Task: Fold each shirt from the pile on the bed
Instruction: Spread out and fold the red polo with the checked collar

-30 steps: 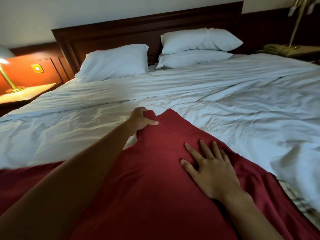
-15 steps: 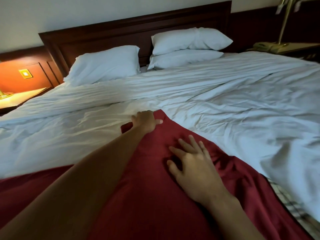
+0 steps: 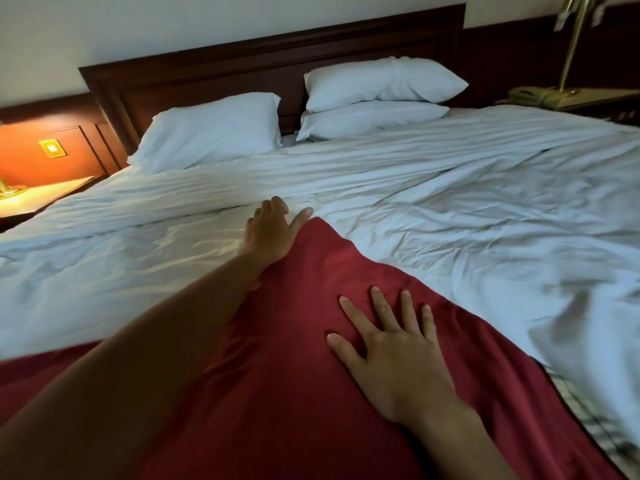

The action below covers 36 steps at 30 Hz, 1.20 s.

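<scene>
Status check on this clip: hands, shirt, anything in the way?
Left hand open at far corner of red shirt. Right hand flat, pressing it. Shirt spread on white duvet. Plaid garment at right, not in the way.

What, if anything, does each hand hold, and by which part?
Nothing is gripped: right hand flat on the dark red fabric shirt; left hand open at its far corner.

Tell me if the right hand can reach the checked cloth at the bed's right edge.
Probably yes: the right hand lies flat on the dark red shirt, and nothing stands between it and the checked cloth.
</scene>
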Each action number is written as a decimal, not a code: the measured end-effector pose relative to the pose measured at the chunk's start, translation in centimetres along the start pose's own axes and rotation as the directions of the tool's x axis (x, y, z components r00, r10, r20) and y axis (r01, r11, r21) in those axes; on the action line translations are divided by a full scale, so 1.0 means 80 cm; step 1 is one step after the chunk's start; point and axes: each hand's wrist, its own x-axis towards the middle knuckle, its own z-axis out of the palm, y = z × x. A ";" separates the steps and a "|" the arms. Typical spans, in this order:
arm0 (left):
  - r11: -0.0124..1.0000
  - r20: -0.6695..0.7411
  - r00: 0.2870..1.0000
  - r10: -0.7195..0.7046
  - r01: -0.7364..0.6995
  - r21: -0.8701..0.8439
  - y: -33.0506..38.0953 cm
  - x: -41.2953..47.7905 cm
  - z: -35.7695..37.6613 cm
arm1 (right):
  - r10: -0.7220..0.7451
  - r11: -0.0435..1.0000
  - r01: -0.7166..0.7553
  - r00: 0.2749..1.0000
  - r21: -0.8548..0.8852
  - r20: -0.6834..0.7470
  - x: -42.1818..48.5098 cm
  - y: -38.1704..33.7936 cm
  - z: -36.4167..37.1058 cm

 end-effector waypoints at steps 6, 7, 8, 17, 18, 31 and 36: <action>0.993 0.748 0.657 -0.099 0.111 0.035 -0.048 0.004 -0.086 | -0.008 1.000 0.007 0.999 -0.015 -0.037 -0.001 0.000 0.007; 0.991 0.756 0.651 -0.070 0.129 -0.020 -0.055 0.003 -0.091 | -0.009 1.000 0.009 0.999 -0.018 -0.040 -0.001 0.000 0.008; 0.987 0.754 0.655 -0.047 0.147 -0.066 -0.060 0.002 -0.094 | -0.008 1.000 0.007 0.999 -0.018 -0.042 0.000 0.000 0.009; 0.964 0.220 0.970 0.101 -0.151 0.220 -0.081 -0.033 -0.089 | -0.005 0.999 0.003 0.999 -0.035 -0.049 0.003 0.000 0.014; 0.958 0.098 0.973 0.211 -0.225 0.175 -0.068 -0.061 -0.086 | -0.003 0.999 0.001 0.999 -0.037 -0.053 0.004 0.001 0.015; 0.977 0.442 0.897 -0.005 -0.090 0.194 -0.098 -0.376 -0.152 | 0.064 0.996 -0.056 0.990 -0.063 0.125 -0.071 -0.025 0.011; 0.966 0.447 0.876 -0.181 0.072 0.249 -0.123 -0.488 -0.230 | 0.102 0.993 -0.091 0.980 -0.072 0.172 -0.200 -0.021 -0.016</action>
